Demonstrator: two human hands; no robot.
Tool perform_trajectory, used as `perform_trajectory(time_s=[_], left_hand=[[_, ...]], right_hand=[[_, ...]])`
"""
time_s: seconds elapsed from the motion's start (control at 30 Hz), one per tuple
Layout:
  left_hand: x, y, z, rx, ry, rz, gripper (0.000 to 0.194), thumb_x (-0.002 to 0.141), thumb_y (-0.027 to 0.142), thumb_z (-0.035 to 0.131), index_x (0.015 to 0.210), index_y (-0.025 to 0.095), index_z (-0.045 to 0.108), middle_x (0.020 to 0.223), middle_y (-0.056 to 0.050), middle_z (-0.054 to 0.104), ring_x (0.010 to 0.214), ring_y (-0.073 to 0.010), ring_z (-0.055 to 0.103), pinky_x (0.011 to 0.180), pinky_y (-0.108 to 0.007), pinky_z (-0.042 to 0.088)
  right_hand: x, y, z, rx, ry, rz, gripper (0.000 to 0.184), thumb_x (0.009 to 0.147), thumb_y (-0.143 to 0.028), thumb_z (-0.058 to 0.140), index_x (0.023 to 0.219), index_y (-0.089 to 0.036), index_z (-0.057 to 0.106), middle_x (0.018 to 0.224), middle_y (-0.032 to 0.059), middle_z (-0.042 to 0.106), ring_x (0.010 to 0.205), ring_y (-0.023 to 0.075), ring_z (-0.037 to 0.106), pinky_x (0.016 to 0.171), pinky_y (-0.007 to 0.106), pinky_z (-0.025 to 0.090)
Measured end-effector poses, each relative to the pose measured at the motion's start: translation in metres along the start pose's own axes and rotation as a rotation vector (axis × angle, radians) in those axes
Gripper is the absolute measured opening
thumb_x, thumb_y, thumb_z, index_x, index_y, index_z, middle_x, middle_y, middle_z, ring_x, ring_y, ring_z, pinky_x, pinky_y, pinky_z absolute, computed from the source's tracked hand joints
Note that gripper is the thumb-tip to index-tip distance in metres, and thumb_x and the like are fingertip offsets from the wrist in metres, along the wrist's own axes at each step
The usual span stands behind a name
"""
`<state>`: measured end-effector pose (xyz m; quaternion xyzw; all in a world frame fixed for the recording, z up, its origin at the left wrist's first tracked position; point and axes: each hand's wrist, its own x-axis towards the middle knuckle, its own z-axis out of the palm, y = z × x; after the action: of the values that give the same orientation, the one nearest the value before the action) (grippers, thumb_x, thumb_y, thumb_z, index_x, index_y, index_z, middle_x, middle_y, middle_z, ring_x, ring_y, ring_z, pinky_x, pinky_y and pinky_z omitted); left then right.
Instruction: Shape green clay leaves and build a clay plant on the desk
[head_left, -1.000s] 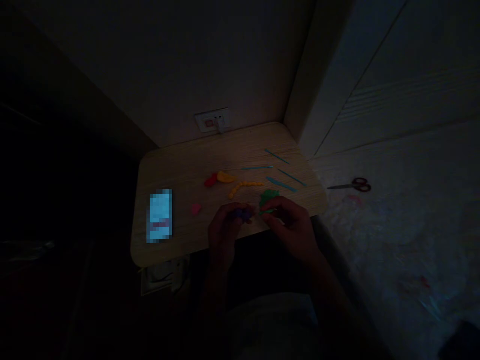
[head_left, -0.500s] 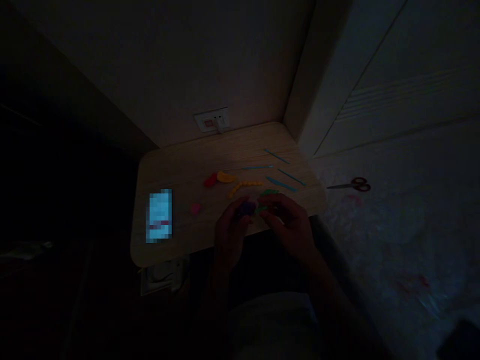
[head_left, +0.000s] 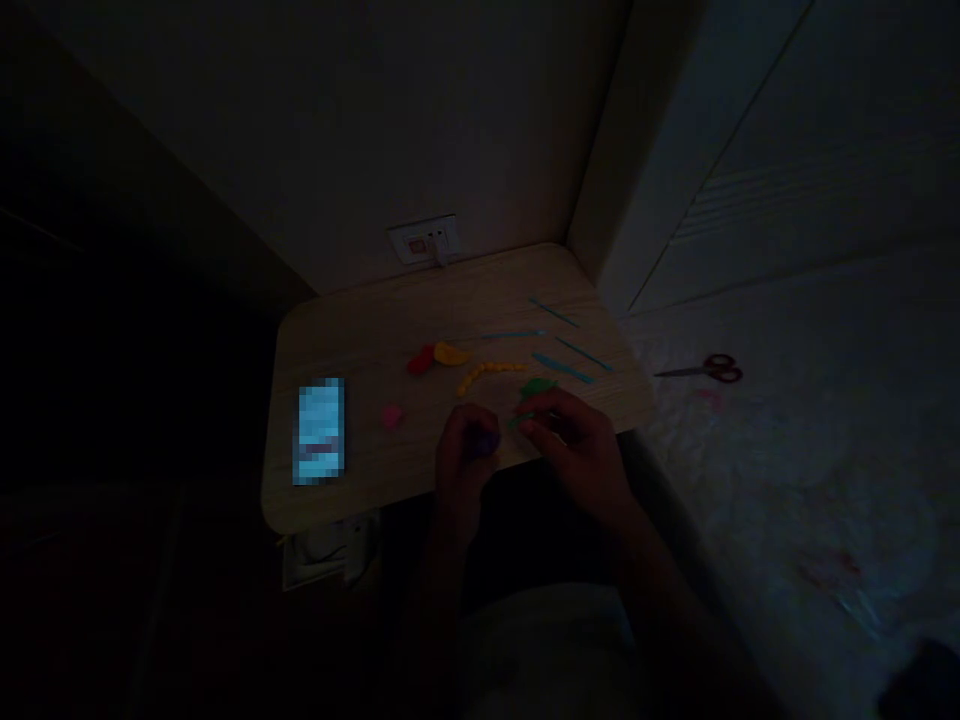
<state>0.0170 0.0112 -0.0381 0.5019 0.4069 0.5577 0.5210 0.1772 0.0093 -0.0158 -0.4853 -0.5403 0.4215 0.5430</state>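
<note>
My left hand [head_left: 459, 465] is curled around a purple lump of modelling clay [head_left: 487, 443] above the table's front edge. To its right, my right hand [head_left: 585, 450] pinches a small green piece of clay [head_left: 519, 421] between thumb and fingers. Just beyond those fingers lies a larger green piece [head_left: 537, 386]. A beaded orange clay strip [head_left: 487, 370] curves on the wood behind both hands. Farther left are a yellow-orange piece [head_left: 451, 354] touching a red one [head_left: 422, 360], and a pink lump [head_left: 391, 414]. The room is dim, so fine detail is lost.
Several thin blue modelling tools [head_left: 562, 367] lie on the right of the wooden table [head_left: 360, 340]. A lit, blurred phone-like screen [head_left: 319, 430] is at the left. Scissors [head_left: 712, 369] rest on the pale surface at right. A wall socket [head_left: 424, 240] holds a plug.
My left hand has drawn slightly down and away from my right, with the purple clay deeper in its grasp. My right hand has barely moved and keeps the small green piece.
</note>
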Motion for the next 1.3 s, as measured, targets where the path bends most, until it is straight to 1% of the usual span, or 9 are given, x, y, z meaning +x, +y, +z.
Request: perform_trajectory(time_s=[0.1,0.17,0.27,0.37,0.5,0.7,0.9,1.1,1.3], left_hand=[[0.0,0.005,0.003,0.123,0.062,-0.017,0.019,0.083,0.037,0.072,0.08,0.022,0.06,0.074,0.001,0.053,0.067,-0.0142,0.047,0.061,-0.026,0.04],[0.0,0.009,0.006,0.183,0.103,-0.028,0.018,0.085,0.035,0.072,0.078,0.022,0.061,0.073,0.001,0.057,0.066,-0.014,0.051,0.061,-0.025,0.043],[-0.001,0.012,0.009,0.24,0.13,-0.017,0.012,0.084,0.031,0.074,0.08,0.021,0.068,0.076,0.0,0.065,0.071,-0.0158,0.058,0.066,-0.027,0.048],[-0.001,0.012,0.008,0.262,0.145,0.01,0.007,0.083,0.027,0.075,0.081,0.021,0.073,0.078,0.0,0.067,0.074,-0.0165,0.062,0.069,-0.028,0.049],[0.001,0.013,0.004,0.253,0.161,0.042,0.003,0.083,0.024,0.077,0.082,0.022,0.077,0.078,0.0,0.067,0.076,-0.0163,0.062,0.07,-0.028,0.049],[0.002,0.014,0.002,0.257,0.129,0.042,0.005,0.082,0.024,0.077,0.078,0.021,0.077,0.075,0.0,0.066,0.074,-0.0167,0.061,0.07,-0.029,0.049],[-0.001,0.014,0.005,0.303,0.215,0.054,0.004,0.082,0.023,0.077,0.079,0.021,0.075,0.075,0.001,0.065,0.072,-0.015,0.06,0.067,-0.027,0.047],[-0.001,0.016,0.005,0.322,0.183,0.115,0.006,0.084,0.023,0.077,0.078,0.021,0.076,0.077,-0.001,0.068,0.075,-0.0167,0.063,0.071,-0.029,0.05],[-0.001,0.015,0.001,0.277,0.105,0.113,0.005,0.082,0.022,0.081,0.078,0.022,0.078,0.074,0.001,0.064,0.071,-0.015,0.06,0.066,-0.028,0.047]], right_hand=[[0.0,0.0,0.0,0.023,-0.016,0.027,0.008,0.087,-0.023,0.075,0.094,-0.025,0.078,0.088,0.0029,0.076,0.074,0.0173,0.068,0.068,0.03,0.055],[0.0,0.0,0.0,0.021,-0.026,0.041,0.008,0.087,-0.023,0.076,0.094,-0.025,0.078,0.086,0.0026,0.076,0.073,0.0172,0.068,0.068,0.03,0.056],[-0.001,0.001,0.001,0.02,-0.022,0.037,0.008,0.085,-0.022,0.076,0.093,-0.025,0.078,0.083,0.0018,0.075,0.072,0.0172,0.068,0.068,0.03,0.057],[-0.001,0.002,0.002,0.042,-0.023,0.038,0.009,0.085,-0.022,0.077,0.093,-0.025,0.078,0.083,0.0016,0.076,0.069,0.0161,0.066,0.066,0.029,0.056],[-0.001,0.002,0.002,0.061,-0.053,0.048,0.007,0.084,-0.022,0.079,0.09,-0.025,0.079,0.086,0.0022,0.078,0.069,0.0155,0.068,0.068,0.029,0.057],[0.0,0.001,0.001,0.086,-0.082,0.048,0.006,0.085,-0.023,0.078,0.09,-0.025,0.077,0.086,0.0019,0.078,0.073,0.0169,0.07,0.072,0.03,0.06],[-0.002,0.002,0.001,0.017,-0.045,0.013,0.005,0.085,-0.023,0.077,0.089,-0.025,0.076,0.085,0.0023,0.076,0.071,0.0169,0.067,0.069,0.03,0.057],[-0.002,0.001,0.001,0.024,-0.05,0.011,0.004,0.087,-0.024,0.076,0.091,-0.024,0.076,0.082,0.0015,0.074,0.071,0.0167,0.066,0.068,0.029,0.055],[-0.002,0.002,-0.003,0.034,-0.085,-0.001,0.005,0.088,-0.022,0.075,0.092,-0.025,0.076,0.088,0.0025,0.077,0.075,0.0177,0.069,0.071,0.03,0.056]])
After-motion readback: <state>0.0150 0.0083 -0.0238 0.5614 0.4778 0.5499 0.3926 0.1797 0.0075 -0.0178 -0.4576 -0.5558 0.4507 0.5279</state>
